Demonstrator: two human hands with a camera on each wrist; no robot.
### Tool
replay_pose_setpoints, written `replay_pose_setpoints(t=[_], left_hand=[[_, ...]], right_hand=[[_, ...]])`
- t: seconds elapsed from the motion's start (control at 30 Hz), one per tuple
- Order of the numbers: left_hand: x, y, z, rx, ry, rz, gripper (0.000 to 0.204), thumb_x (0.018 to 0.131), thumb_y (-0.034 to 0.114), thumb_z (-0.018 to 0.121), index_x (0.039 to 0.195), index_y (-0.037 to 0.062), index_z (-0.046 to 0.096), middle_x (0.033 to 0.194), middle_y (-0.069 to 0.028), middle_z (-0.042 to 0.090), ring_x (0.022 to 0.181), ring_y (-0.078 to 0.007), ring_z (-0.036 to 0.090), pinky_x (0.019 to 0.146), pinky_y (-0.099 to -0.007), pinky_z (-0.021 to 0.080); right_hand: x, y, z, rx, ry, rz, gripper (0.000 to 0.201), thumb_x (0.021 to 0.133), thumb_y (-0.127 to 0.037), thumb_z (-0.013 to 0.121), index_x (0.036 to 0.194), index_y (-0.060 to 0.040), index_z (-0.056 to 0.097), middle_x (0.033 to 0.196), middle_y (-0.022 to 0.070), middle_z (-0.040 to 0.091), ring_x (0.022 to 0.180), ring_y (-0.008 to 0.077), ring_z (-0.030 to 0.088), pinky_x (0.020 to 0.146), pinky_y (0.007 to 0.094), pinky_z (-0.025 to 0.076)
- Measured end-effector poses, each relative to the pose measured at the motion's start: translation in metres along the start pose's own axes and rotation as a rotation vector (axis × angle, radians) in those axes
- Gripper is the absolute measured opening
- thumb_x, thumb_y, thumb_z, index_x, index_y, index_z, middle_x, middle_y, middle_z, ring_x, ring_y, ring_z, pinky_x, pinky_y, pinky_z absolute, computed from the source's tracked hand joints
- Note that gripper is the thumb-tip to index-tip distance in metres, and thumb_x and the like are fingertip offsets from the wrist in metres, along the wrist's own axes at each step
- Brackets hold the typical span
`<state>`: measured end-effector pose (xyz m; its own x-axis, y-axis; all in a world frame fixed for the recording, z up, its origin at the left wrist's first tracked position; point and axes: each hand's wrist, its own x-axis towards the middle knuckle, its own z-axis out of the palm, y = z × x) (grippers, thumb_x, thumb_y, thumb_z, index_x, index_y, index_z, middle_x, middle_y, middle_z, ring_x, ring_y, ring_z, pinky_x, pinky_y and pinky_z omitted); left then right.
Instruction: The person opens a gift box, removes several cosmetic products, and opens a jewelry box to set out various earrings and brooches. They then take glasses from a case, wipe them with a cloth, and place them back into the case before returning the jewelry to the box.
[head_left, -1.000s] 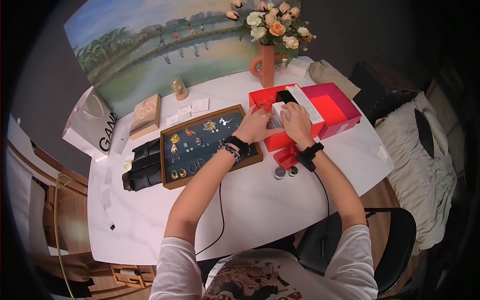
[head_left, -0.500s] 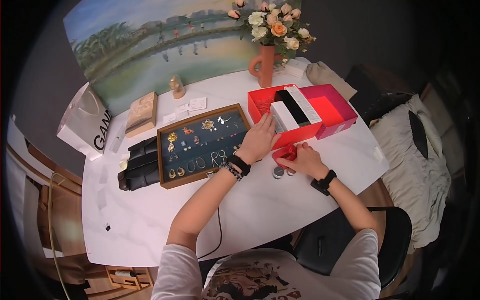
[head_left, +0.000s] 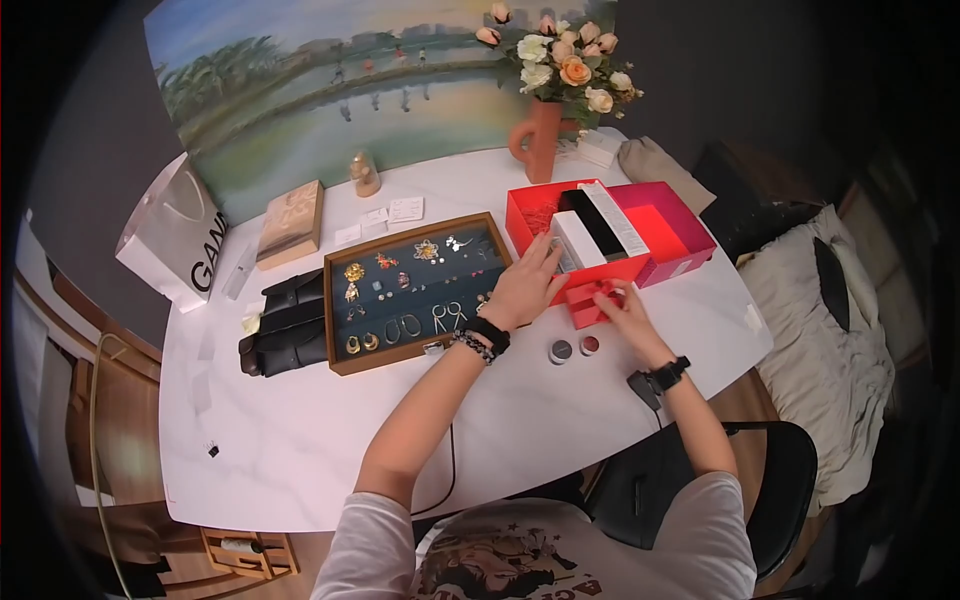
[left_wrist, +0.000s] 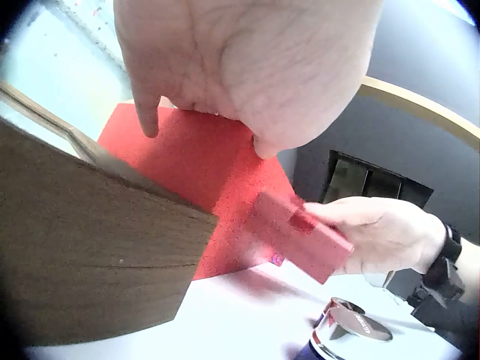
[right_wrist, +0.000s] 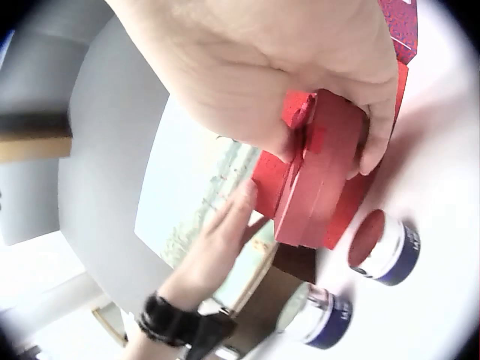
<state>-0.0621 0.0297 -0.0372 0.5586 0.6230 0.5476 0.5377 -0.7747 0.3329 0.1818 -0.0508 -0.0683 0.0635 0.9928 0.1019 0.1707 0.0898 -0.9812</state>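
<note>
A small red gift box with a ribbon bow (head_left: 584,308) is pinched between the thumb and fingers of my right hand (head_left: 632,322), close in front of a larger open red box (head_left: 620,271). In the right wrist view the gift box (right_wrist: 326,172) stands tilted in the grip. My left hand (head_left: 520,290) lies at the larger box's near left corner, fingers stretched over its rim; their tips are hidden in the left wrist view. Inside that box are a white box (head_left: 572,240), a black item (head_left: 592,222) and red shredded filler (head_left: 537,216).
Two small round tins (head_left: 560,351) stand just below the gift box. Left of the hands is a wooden jewelry tray (head_left: 392,363), beside black leather cases (head_left: 285,330). A magenta box (head_left: 690,240) adjoins the red one; behind stands a flower vase (head_left: 542,145).
Both hands have left the white box inside the red box. My right hand has come down and taken hold of the small gift box; my left has drawn back to the rim.
</note>
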Motion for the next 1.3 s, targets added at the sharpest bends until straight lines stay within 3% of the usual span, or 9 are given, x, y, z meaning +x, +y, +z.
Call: replay_pose_setpoints(t=[0.13,0.37,0.57,0.63,0.77,0.9,1.0,1.07,1.3], left_hand=[[0.000,-0.002,-0.002,-0.092,-0.005,-0.027,0.053,0.107,0.032,0.053,0.144,-0.0070,0.054,0.160,-0.0270,0.040,0.153,-0.0381,0.035,0.120,-0.0428,0.039],[-0.002,0.003,0.008,-0.090,0.078,-0.028,0.041,0.107,0.023,0.051,0.139,-0.0012,0.060,0.152,-0.0246,0.048,0.148,-0.0428,0.041,0.118,-0.0461,0.041],[-0.002,0.005,0.006,-0.064,0.052,-0.038,0.038,0.107,0.024,0.051,0.137,0.0040,0.063,0.153,-0.0237,0.048,0.149,-0.0423,0.040,0.118,-0.0464,0.042],[-0.001,0.007,0.002,-0.073,0.024,-0.049,0.037,0.107,0.024,0.051,0.137,0.0050,0.063,0.155,-0.0236,0.046,0.150,-0.0421,0.038,0.118,-0.0462,0.042],[-0.001,0.004,0.000,-0.095,0.002,-0.041,0.037,0.107,0.025,0.051,0.136,0.0066,0.064,0.158,-0.0232,0.043,0.152,-0.0414,0.035,0.118,-0.0459,0.042],[-0.002,0.005,-0.002,-0.106,0.003,-0.039,0.037,0.107,0.026,0.050,0.135,0.0059,0.064,0.158,-0.0231,0.044,0.152,-0.0414,0.035,0.117,-0.0457,0.042],[-0.001,0.005,-0.005,-0.110,-0.021,-0.052,0.036,0.107,0.026,0.050,0.134,0.0057,0.065,0.157,-0.0230,0.044,0.152,-0.0414,0.035,0.117,-0.0455,0.042],[-0.002,0.006,-0.005,-0.116,-0.003,-0.047,0.036,0.107,0.026,0.050,0.133,0.0056,0.065,0.157,-0.0230,0.045,0.152,-0.0409,0.035,0.118,-0.0450,0.042],[-0.001,0.007,-0.005,-0.094,-0.015,-0.048,0.037,0.108,0.025,0.048,0.134,0.0061,0.065,0.157,-0.0224,0.046,0.152,-0.0398,0.035,0.118,-0.0443,0.042]], right_hand=[[-0.013,-0.061,-0.014,0.165,0.230,-0.017,0.051,0.101,-0.030,0.073,0.139,-0.0037,0.052,0.125,0.0064,0.064,0.107,0.0122,0.065,0.080,0.0246,0.055],[0.075,-0.114,0.009,0.043,0.213,-0.099,0.055,0.101,-0.029,0.073,0.142,-0.0043,0.048,0.125,0.0078,0.066,0.104,0.0135,0.067,0.080,0.0272,0.056],[0.223,-0.047,0.033,-0.241,0.243,-0.343,0.061,0.093,-0.021,0.076,0.140,-0.0002,0.044,0.117,0.0162,0.068,0.099,0.0190,0.070,0.082,0.0313,0.059],[0.224,-0.063,0.053,-0.145,0.139,-0.054,0.064,0.090,-0.020,0.076,0.138,0.0043,0.043,0.113,0.0247,0.069,0.103,0.0305,0.072,0.087,0.0391,0.059],[0.251,-0.042,0.069,-0.566,0.159,-0.135,0.069,0.089,-0.027,0.075,0.131,0.0170,0.042,0.115,0.0378,0.067,0.109,0.0493,0.069,0.094,0.0471,0.056],[0.237,-0.058,0.081,-0.685,0.152,-0.055,0.078,0.087,-0.030,0.077,0.132,0.0198,0.038,0.117,0.0385,0.066,0.109,0.0495,0.069,0.094,0.0490,0.056],[0.220,-0.079,0.088,-0.877,0.092,-0.015,0.069,0.086,-0.030,0.080,0.129,0.0145,0.051,0.114,0.0325,0.069,0.111,0.0453,0.068,0.094,0.0486,0.055],[0.211,-0.089,0.089,-1.298,0.190,-0.336,0.050,0.084,-0.032,0.081,0.117,0.0030,0.069,0.111,0.0239,0.070,0.112,0.0392,0.068,0.094,0.0472,0.054],[0.225,-0.071,0.073,-1.407,0.148,-0.226,0.035,0.082,-0.037,0.082,0.101,-0.0079,0.079,0.111,0.0179,0.071,0.113,0.0335,0.068,0.095,0.0448,0.050]])
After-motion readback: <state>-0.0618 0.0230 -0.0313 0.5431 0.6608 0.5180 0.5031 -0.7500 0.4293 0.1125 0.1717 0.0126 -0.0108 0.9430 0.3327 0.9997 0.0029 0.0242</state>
